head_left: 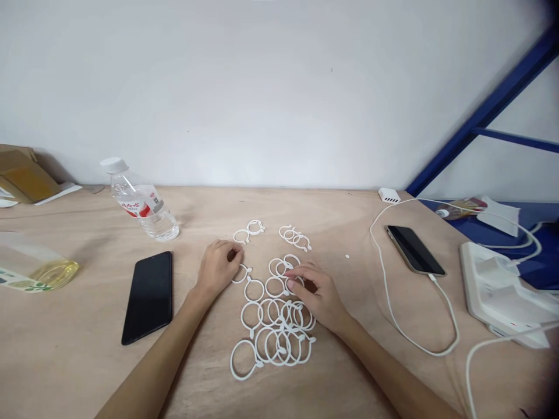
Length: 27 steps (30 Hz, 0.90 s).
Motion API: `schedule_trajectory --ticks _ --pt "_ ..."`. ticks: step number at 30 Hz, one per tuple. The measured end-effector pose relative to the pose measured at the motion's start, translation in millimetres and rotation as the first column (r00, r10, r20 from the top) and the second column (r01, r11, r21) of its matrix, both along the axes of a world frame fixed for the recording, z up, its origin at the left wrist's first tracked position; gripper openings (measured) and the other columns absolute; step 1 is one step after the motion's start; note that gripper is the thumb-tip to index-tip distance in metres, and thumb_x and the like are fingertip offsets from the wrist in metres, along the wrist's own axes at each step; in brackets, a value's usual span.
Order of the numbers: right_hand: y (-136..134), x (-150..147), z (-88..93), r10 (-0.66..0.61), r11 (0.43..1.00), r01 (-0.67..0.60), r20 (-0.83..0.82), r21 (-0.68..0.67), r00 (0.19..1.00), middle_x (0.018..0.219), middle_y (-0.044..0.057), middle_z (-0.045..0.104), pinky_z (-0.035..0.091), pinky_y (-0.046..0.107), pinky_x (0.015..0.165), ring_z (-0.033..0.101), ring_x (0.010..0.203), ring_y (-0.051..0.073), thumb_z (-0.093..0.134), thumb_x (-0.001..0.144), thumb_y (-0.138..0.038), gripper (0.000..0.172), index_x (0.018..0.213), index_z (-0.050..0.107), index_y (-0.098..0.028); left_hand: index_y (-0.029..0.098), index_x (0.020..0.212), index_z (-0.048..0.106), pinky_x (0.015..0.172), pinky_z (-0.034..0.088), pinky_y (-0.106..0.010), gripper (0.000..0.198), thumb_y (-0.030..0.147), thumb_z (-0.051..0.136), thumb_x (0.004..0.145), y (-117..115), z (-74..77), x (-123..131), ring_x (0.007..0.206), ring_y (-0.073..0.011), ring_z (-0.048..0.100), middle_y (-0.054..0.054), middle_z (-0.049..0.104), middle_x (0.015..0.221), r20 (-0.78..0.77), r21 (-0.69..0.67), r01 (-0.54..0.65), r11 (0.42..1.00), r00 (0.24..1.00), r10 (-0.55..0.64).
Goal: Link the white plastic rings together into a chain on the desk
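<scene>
Many thin white plastic rings with small tabs lie on the wooden table, several of them overlapping in a front cluster (279, 346). My left hand (220, 265) rests at the left of the rings with its fingers curled in. Beside its fingertips lies one white ring (233, 279), partly covered by the hand; whether the fingers hold anything is hidden. My right hand (318, 291) reaches over the right side of the rings. Its thumb and forefinger are bent together at a small white ring (289, 289). Farther back lie a left group of rings (241, 241) and a right group (301, 247).
A tilted water bottle (146, 209) and a black phone (148, 297) are on the left, near a clear bag with yellow contents (55, 273). To the right, a second phone (414, 250) is plugged into a white cable (384, 279), beside a power strip (498, 297).
</scene>
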State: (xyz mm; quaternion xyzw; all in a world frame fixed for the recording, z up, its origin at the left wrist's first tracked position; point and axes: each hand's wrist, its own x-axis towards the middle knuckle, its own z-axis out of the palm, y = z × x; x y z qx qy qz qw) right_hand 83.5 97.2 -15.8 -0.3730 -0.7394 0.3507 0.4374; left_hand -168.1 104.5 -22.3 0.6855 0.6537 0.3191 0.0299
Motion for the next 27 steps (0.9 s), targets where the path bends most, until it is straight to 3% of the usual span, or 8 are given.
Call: schedule_trajectory --ticks 2,4,7,12,15,19,22,27 --pt "-0.1 -0.3 0.4 -0.006 1.0 0.006 0.002 0.002 1.0 0.078 0.005 0.07 0.047 0.033 0.065 0.059 0.077 0.019 0.065 0.08 -0.02 0.009 0.085 0.073 -0.021 0.02 0.089 0.065 0.086 0.048 -0.044 0.015 0.031 0.057 0.083 -0.2 -1.0 0.3 0.093 -0.027 0.06 -0.009 0.067 0.094 -0.007 0.017 -0.035 0.999 0.999 0.035" --pt "0.0 -0.2 0.6 -0.006 1.0 0.006 0.008 0.003 1.0 0.077 0.004 0.069 0.047 0.033 0.064 0.058 0.076 0.019 0.065 0.08 -0.02 0.009 0.085 0.073 -0.021 0.018 0.11 0.061 0.094 0.044 -0.05 0.031 0.034 0.057 0.084 0.4 -3.5 0.8 0.11 -0.0319 0.054 -0.014 0.061 0.117 -0.023 0.029 -0.051 0.998 0.998 0.052" --pt "0.2 0.5 0.8 -0.001 1.0 0.001 0.021 -0.002 1.0 0.075 0.004 0.069 0.046 0.033 0.065 0.057 0.075 0.018 0.065 0.08 -0.02 0.011 0.088 0.073 -0.021 0.021 0.125 0.056 0.102 0.037 -0.056 0.037 0.03 0.05 0.089 2.4 -8.0 1.2 0.125 -0.0335 0.045 -0.013 0.053 0.135 -0.054 0.008 0.005 1.0 0.999 -0.005" --pt "-0.1 1.3 1.3 0.0 1.0 0.0 0.023 -0.013 1.0 0.076 0.004 0.069 0.045 0.031 0.061 0.057 0.074 0.018 0.064 0.08 -0.02 0.012 0.088 0.073 -0.021 0.02 0.096 0.068 0.101 0.041 -0.052 0.02 0.026 0.05 0.089 3.8 -10.4 -2.2 0.113 -0.0289 0.051 -0.011 0.061 0.114 -0.026 0.022 0.038 0.999 0.999 -0.038" --pt "-0.4 1.1 2.4 -0.011 1.0 0.012 0.01 -0.018 1.0 0.076 0.004 0.068 0.045 0.03 0.061 0.058 0.075 0.018 0.065 0.079 -0.02 0.012 0.087 0.073 -0.021 0.019 0.091 0.067 0.103 0.039 -0.053 0.018 0.028 0.052 0.088 1.8 -7.4 -1.4 0.12 -0.0302 0.046 -0.013 0.056 0.12 -0.001 0.064 0.041 0.997 0.999 -0.041" --pt "-0.2 0.9 2.8 -0.02 0.999 0.021 0.015 -0.035 1.0 0.075 0.004 0.067 0.045 0.029 0.059 0.058 0.074 0.017 0.065 0.079 -0.02 0.012 0.087 0.074 -0.021 0.018 0.091 0.06 0.096 0.048 -0.045 0.016 0.028 0.047 0.091 -4.3 0.4 12.4 0.123 -0.0264 0.048 -0.013 0.055 0.126 0.105 0.05 0.222 0.974 0.968 -0.226" --pt "0.5 1.1 1.3 -0.023 0.998 0.023 0.004 -0.057 1.0 0.075 0.004 0.067 0.044 0.027 0.056 0.057 0.073 0.017 0.065 0.079 -0.022 0.014 0.091 0.073 -0.021 0.019 0.094 0.057 0.086 0.052 -0.038 0.013 0.03 0.052 0.091 -11.3 6.6 29.7 0.107 -0.0224 0.058 -0.009 0.064 0.112 0.148 0.039 0.331 0.943 0.931 -0.333" --pt "1.6 1.2 -0.6 -0.017 0.998 0.015 -0.025 -0.061 1.0 0.08 0.004 0.068 0.047 0.028 0.06 0.058 0.078 0.018 0.065 0.083 -0.028 0.021 0.1 0.072 -0.02 0.02 0.12 0.055 0.09 0.051 -0.04 0.04 0.037 0.065 0.085 -22.6 9.6 53.4 0.104 -0.0224 0.06 -0.009 0.064 0.111 0.123 0.141 0.417 0.898 0.892 -0.434"
